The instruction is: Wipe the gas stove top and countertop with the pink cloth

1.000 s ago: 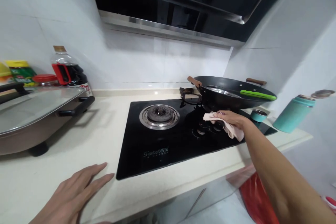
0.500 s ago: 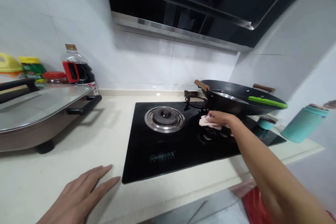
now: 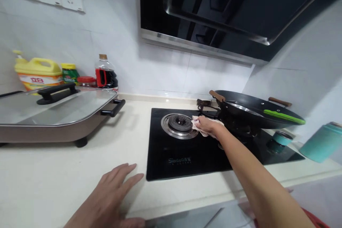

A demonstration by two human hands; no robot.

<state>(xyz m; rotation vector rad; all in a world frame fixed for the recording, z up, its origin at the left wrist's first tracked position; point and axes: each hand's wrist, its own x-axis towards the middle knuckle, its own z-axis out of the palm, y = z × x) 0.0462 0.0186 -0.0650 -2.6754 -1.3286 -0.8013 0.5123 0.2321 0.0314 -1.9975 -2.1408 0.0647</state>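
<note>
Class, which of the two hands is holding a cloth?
The right hand, which grips the pale cloth by the round burner; the left hand, fingers spread near the front left corner of the cooktop, holds no cloth.

Right hand [image 3: 207, 124] gripping cloth [image 3: 195, 121] beside burner [image 3: 179, 124] (contact unclear) | left hand [image 3: 113, 187] near cooktop [image 3: 165, 169]

pale pink cloth [image 3: 202, 133], black cooktop [image 3: 173, 149], bright green handle [image 3: 284, 117], turquoise flask [image 3: 322, 142], cream countertop [image 3: 72, 171]
</note>
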